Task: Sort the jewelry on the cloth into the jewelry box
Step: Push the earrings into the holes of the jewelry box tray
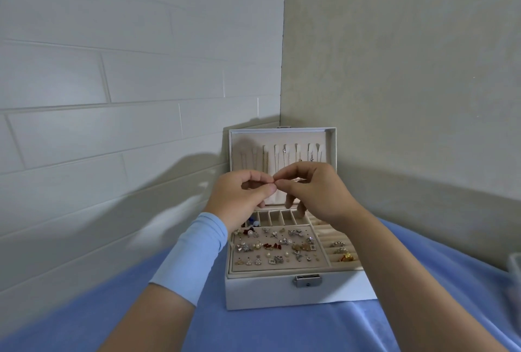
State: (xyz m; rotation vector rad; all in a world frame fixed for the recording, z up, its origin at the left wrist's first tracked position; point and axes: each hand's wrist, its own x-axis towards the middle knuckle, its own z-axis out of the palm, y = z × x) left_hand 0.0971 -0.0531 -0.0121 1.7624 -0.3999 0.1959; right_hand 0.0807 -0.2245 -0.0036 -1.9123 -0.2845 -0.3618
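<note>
Two walls meet in a corner just behind the jewelry box (282,292): a white wall (112,98) with brick-like seams to the left of it and a plain beige wall (394,69) to the right. The box stands on a blue cloth (282,329) that covers the whole surface in front of it and to both sides. At the far right of the box, a blurred clear container (516,267) shows at the frame edge.

The box is open, its lid (332,148) upright, with thin necklaces (282,154) hanging inside the lid. In the box's front tray lie many earrings (276,247) in rows; rings (342,250) sit in the padded rolls at its right side, and a row of small compartments (279,217) runs along the back. A metal latch (307,280) is on its front wall.

Both hands are raised above the box, in front of the lid. The left hand (239,196), with a light blue sleeve (191,255) at the wrist, and the right hand (318,193) meet fingertip to fingertip. Each grip is a clenched pinch of thumb and forefinger on one small piece (275,182), too tiny to identify. The right hand's other fingers curl downward toward the compartments.
</note>
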